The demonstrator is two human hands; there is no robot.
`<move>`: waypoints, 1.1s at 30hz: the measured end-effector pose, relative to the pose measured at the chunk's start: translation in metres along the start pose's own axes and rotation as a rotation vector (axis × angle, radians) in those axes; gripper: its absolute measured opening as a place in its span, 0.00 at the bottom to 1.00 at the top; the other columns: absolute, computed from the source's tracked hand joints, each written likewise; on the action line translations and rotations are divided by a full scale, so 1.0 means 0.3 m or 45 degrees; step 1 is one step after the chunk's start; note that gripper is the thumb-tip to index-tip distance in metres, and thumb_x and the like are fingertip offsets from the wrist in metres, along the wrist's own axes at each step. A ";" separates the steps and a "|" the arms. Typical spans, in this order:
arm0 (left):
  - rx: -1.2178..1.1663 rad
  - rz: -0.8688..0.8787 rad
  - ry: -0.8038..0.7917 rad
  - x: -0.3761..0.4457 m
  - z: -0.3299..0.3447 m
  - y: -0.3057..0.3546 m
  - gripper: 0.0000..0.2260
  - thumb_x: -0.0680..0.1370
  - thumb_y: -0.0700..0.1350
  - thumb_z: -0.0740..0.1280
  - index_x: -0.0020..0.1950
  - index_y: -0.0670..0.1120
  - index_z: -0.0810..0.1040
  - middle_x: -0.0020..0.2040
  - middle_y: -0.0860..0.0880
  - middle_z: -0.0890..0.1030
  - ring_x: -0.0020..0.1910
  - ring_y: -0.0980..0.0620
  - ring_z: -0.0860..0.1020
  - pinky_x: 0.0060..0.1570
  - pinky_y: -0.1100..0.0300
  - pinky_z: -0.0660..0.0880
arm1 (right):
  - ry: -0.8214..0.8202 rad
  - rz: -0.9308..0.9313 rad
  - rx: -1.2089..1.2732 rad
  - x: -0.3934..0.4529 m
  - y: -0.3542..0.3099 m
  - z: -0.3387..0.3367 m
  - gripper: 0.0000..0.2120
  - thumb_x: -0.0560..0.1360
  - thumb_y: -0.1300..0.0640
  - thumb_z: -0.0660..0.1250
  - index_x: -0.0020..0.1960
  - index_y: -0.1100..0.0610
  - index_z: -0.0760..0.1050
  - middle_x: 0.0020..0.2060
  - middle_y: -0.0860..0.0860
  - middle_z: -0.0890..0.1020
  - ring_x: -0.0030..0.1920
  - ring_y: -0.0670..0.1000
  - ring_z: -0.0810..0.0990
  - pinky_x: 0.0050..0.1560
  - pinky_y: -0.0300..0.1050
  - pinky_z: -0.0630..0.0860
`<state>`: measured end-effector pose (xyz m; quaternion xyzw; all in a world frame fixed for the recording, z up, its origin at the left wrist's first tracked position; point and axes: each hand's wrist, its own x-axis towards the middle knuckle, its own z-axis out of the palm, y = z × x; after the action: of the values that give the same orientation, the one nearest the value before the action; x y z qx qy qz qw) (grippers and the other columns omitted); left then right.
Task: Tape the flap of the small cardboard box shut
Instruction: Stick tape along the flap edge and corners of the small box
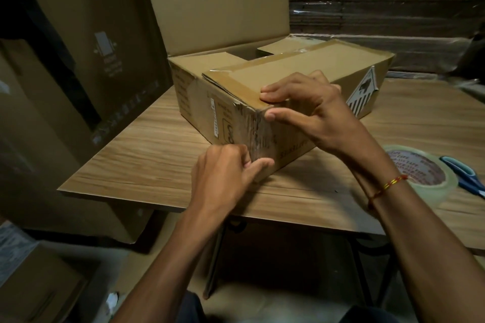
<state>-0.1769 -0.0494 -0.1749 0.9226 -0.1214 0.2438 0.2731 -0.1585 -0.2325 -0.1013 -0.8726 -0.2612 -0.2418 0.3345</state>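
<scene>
A small brown cardboard box (301, 65) lies on a wooden table (147, 155), its near corner toward me. One top flap (296, 63) is folded down; a far flap (217, 10) stands upright. A strip of clear tape (258, 139) runs down the near corner. My right hand (312, 110) presses on the top corner of the box, fingers on the flap and thumb on the side. My left hand (223, 173) pinches the lower end of the tape strip against the box's bottom corner.
A roll of clear tape (422, 173) lies on the table to the right, with blue-handled scissors (464, 176) beside it. Large cardboard cartons (86, 42) stand at the left, and plastic-wrapped stacks (380, 8) fill the back.
</scene>
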 end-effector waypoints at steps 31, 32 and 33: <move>-1.092 -0.264 -0.211 0.192 -0.105 -0.038 0.27 0.68 0.70 0.67 0.28 0.46 0.81 0.25 0.48 0.79 0.23 0.56 0.75 0.25 0.68 0.71 | 0.246 0.233 -0.064 0.003 0.044 0.065 0.22 0.77 0.35 0.61 0.65 0.44 0.75 0.65 0.36 0.73 0.70 0.49 0.63 0.68 0.61 0.66; -1.084 -0.269 -0.256 0.193 -0.104 -0.036 0.27 0.67 0.69 0.68 0.28 0.45 0.81 0.23 0.48 0.78 0.22 0.56 0.74 0.24 0.68 0.70 | 0.237 0.256 -0.079 0.005 0.048 0.069 0.23 0.76 0.34 0.61 0.65 0.44 0.75 0.65 0.36 0.73 0.70 0.49 0.63 0.68 0.62 0.66; -1.094 -0.270 -0.299 0.192 -0.100 -0.039 0.26 0.67 0.67 0.68 0.28 0.44 0.81 0.22 0.48 0.77 0.20 0.56 0.73 0.23 0.68 0.70 | 0.237 0.266 -0.085 0.005 0.051 0.075 0.23 0.75 0.32 0.61 0.65 0.43 0.75 0.66 0.37 0.73 0.70 0.48 0.63 0.68 0.63 0.65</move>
<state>-0.1352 -0.0281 -0.1283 0.7545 -0.1467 0.0357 0.6387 -0.1424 -0.2258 -0.1224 -0.8795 -0.1287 -0.2943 0.3513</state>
